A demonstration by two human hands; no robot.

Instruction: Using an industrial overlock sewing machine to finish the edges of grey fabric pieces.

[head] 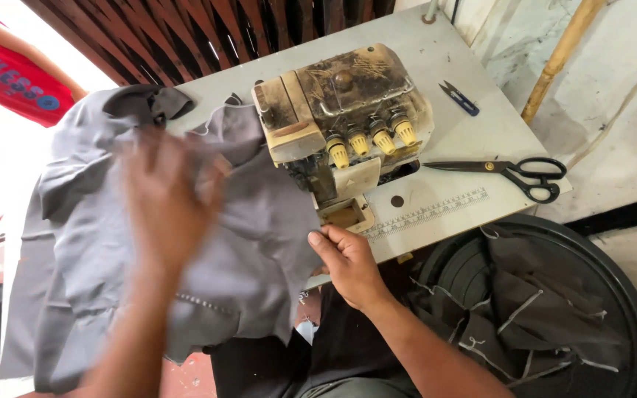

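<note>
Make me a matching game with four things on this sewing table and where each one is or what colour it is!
Things:
1. big scissors
2. thread snips
3. tension knobs
4. cloth under the hands

Clues:
A. yellow, in a row on the sewing machine
B. grey, spread left of the machine
C. black handles, near the table's right edge
D. small, blue, behind the big scissors

Pairs: 1-C, 2-D, 3-A, 4-B

Grey fabric point(245, 243) is pinched at its edge by the right hand point(348, 262) beside the worn overlock machine point(340, 121); the blurred left hand point(167, 199) is spread over it on the worktop point(466, 133)
</note>
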